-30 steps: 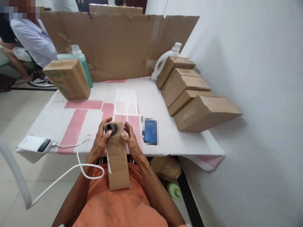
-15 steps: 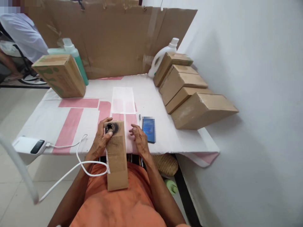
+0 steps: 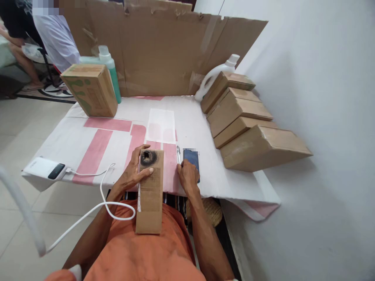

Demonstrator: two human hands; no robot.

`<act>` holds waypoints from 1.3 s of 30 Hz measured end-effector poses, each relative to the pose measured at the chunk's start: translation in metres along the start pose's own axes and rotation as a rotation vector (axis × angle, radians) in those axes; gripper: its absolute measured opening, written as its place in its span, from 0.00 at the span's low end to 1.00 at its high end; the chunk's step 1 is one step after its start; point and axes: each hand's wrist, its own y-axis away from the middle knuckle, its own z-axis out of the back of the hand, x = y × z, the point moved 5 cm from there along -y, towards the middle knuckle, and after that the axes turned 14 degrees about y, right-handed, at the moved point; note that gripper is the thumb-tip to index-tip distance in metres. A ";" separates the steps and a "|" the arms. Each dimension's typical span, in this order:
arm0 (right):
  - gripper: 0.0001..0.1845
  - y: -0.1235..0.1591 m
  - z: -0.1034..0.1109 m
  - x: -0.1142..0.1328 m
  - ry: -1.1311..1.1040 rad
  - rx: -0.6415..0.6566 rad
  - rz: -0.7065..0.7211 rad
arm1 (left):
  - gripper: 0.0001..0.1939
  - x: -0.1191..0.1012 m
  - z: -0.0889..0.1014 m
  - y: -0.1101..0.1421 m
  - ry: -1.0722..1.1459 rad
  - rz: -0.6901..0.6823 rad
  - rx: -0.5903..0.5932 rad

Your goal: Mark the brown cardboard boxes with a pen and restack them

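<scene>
A narrow cardboard box (image 3: 150, 191) with a dark smudged ring near its far end lies from the table edge down onto my lap. My left hand (image 3: 135, 171) grips its upper left side, thumb across the top face. My right hand (image 3: 187, 175) rests on the near end of a dark phone (image 3: 191, 157) that lies flat on the white and pink table cover (image 3: 96, 144); its fingers are curled down on the phone. A pen (image 3: 178, 154) lies just left of the phone.
Several brown boxes (image 3: 243, 125) lean in a row at the right, a white jug (image 3: 215, 74) behind them. A printed box (image 3: 90, 90) and green bottle (image 3: 109, 68) stand far left. A power bank (image 3: 43, 169) with white cable (image 3: 102, 199) sits at left. Cardboard screen (image 3: 164, 47) behind; another person (image 3: 55, 35) beyond.
My right hand has let go of the narrow box and moved right onto the phone. The left hand keeps its hold. The view has shifted slightly.
</scene>
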 end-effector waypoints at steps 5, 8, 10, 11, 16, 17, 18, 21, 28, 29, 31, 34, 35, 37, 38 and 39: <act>0.14 -0.008 0.019 0.002 -0.273 0.016 0.088 | 0.43 0.000 0.000 0.000 -0.008 -0.009 -0.021; 0.20 0.006 0.037 0.009 -0.616 0.073 0.180 | 0.44 0.001 -0.002 -0.001 -0.001 0.008 -0.021; 0.23 0.023 0.053 0.016 -0.970 0.161 0.244 | 0.43 0.000 -0.003 -0.001 0.003 0.008 -0.024; 0.25 0.034 0.062 0.020 -1.126 0.207 0.282 | 0.43 -0.001 -0.004 -0.001 0.004 0.006 -0.026; 0.30 0.077 0.104 0.037 -1.376 0.341 0.459 | 0.42 0.000 -0.004 0.000 0.009 0.003 -0.036; 0.26 0.082 0.109 0.040 -1.408 0.356 0.479 | 0.43 0.001 -0.004 0.001 0.011 0.003 -0.037; 0.22 0.084 0.113 0.042 -1.445 0.360 0.492 | 0.43 0.001 -0.004 0.001 0.013 0.003 -0.038; 0.19 0.085 0.119 0.049 -1.535 0.322 0.498 | 0.43 0.000 -0.005 0.001 0.018 0.004 -0.034; 0.19 0.083 0.114 0.070 -1.707 0.373 0.551 | 0.43 0.001 -0.003 0.000 0.016 0.012 -0.041; 0.17 0.084 0.113 0.072 -1.703 0.378 0.560 | 0.43 0.002 -0.002 0.000 0.021 0.012 -0.041; 0.16 0.085 0.112 0.073 -1.678 0.370 0.548 | 0.43 0.005 -0.002 0.000 0.030 0.004 -0.049; 0.20 0.082 0.109 0.069 -1.617 0.333 0.480 | 0.44 0.009 -0.001 0.000 0.050 -0.019 -0.076; 0.21 0.080 0.108 0.068 -1.599 0.313 0.458 | 0.45 0.010 -0.001 0.000 0.054 -0.022 -0.078; 0.24 0.073 0.103 0.068 -1.580 0.274 0.426 | 0.46 0.010 -0.002 0.000 0.056 -0.030 -0.070; 0.25 0.070 0.099 0.068 -1.583 0.257 0.417 | 0.46 0.009 -0.002 0.000 0.054 -0.035 -0.063; 0.25 0.066 0.095 0.070 -1.591 0.235 0.409 | 0.47 0.009 -0.002 0.000 0.053 -0.038 -0.054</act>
